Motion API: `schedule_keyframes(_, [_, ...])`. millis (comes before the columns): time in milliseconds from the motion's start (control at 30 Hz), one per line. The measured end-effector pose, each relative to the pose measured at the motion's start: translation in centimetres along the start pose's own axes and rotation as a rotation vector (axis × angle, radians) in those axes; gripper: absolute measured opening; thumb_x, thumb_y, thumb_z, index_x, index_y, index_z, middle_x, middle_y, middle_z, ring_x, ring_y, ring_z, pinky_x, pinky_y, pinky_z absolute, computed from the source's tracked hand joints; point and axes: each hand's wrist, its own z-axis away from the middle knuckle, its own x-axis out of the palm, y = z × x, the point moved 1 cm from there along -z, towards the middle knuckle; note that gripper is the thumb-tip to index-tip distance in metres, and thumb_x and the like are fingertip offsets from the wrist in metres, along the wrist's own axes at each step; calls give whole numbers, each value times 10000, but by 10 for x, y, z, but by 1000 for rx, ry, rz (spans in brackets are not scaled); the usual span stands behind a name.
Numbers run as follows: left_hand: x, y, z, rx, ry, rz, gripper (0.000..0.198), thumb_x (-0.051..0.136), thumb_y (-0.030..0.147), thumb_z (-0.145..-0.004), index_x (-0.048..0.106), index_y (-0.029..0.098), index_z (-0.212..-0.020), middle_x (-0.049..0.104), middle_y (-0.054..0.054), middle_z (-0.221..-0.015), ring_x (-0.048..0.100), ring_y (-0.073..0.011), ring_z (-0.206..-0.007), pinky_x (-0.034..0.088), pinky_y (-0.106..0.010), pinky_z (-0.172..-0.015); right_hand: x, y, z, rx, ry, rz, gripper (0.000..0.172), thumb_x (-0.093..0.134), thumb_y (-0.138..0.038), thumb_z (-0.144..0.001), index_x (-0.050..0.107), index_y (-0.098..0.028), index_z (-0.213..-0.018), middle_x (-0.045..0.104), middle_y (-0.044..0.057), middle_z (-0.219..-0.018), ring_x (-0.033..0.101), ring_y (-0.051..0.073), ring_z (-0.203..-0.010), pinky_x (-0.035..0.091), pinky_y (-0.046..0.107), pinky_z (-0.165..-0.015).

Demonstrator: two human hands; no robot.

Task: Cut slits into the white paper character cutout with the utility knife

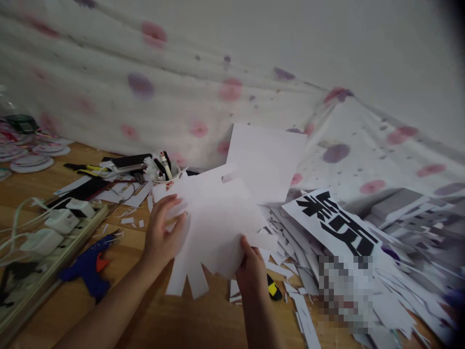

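I hold a stack of cut white paper sheets (218,218) above a wooden table (160,320). My left hand (162,232) grips the stack's left edge, thumb on top and fingers curled behind. My right hand (250,271) pinches its lower right edge from below. The sheets have slits and strips cut along the bottom edge. A larger white sheet (265,160) rises behind the stack.
A blue glue gun (89,266) lies at the left. White chargers and cables (54,228) sit on a tray. A cup of pens (165,172) stands behind. Paper scraps and a sheet with large black characters (337,223) pile up at the right. A spotted cloth (181,87) hangs behind.
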Motion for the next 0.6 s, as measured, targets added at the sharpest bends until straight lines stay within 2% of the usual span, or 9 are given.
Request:
schedule_keyframes(67, [-7,-2,23,-56,42,22,179,542,352,-775,549,232,-908,526,-33,-1077,477,-184,-1085,351,-361,-983,0,-2,0,-7,55,-94,266,532,-430,-734,539,-185,-835,674,64,-822,617,202,-937,511,303,-792])
schedule_keyframes(100, [-10,-6,37,-136,88,58,188,569,394,-750,545,232,-842,534,-23,-1003,500,-183,-1023,366,-357,-957,1,-3,1,-5,67,-159,249,537,-404,-736,536,-183,-849,674,67,-860,605,198,-970,501,306,-825])
schedule_keyframes(200, [-12,-17,86,-642,152,303,380,671,523,-598,506,225,-766,519,23,-765,538,-166,-794,445,-316,-766,6,-2,4,-6,95,-408,265,594,-327,-707,545,-178,-920,672,55,-952,581,182,-1025,463,316,-899])
schedule_keyframes(267, [-6,-17,114,-977,12,484,431,668,559,-587,527,197,-773,559,3,-764,557,-176,-777,446,-319,-726,13,2,9,15,98,-534,297,622,-282,-692,558,-184,-964,673,34,-973,582,167,-1021,443,316,-925])
schedule_keyframes(300, [-1,-14,124,-1072,-69,592,465,662,571,-590,556,186,-829,584,-19,-811,568,-190,-804,448,-332,-733,18,5,12,39,102,-586,299,627,-262,-689,566,-187,-972,677,26,-970,588,161,-1010,437,314,-932])
schedule_keyframes(367, [8,-5,132,-1102,-175,714,497,707,539,-553,593,173,-869,611,-48,-843,576,-221,-864,453,-333,-727,27,10,20,92,76,-656,297,628,-241,-696,583,-187,-984,684,22,-961,600,159,-985,436,321,-934])
schedule_keyframes(433, [15,4,125,-1000,-168,859,516,702,452,-619,566,204,-1050,615,-70,-1027,543,-238,-1030,432,-356,-849,36,13,30,122,9,-686,308,628,-253,-706,592,-187,-1005,688,27,-961,609,170,-968,442,344,-928])
schedule_keyframes(500, [19,9,113,-927,-36,873,572,714,386,-629,513,254,-1148,601,-44,-1118,498,-224,-1124,380,-360,-953,44,15,40,157,-73,-707,330,631,-274,-711,595,-187,-1027,689,34,-970,614,184,-959,450,368,-918])
schedule_keyframes(600, [20,10,100,-899,129,779,608,744,334,-596,503,267,-1149,609,-22,-1129,503,-216,-1134,366,-358,-987,50,17,51,229,-122,-741,335,637,-281,-716,599,-178,-1032,692,38,-962,619,187,-948,457,365,-910])
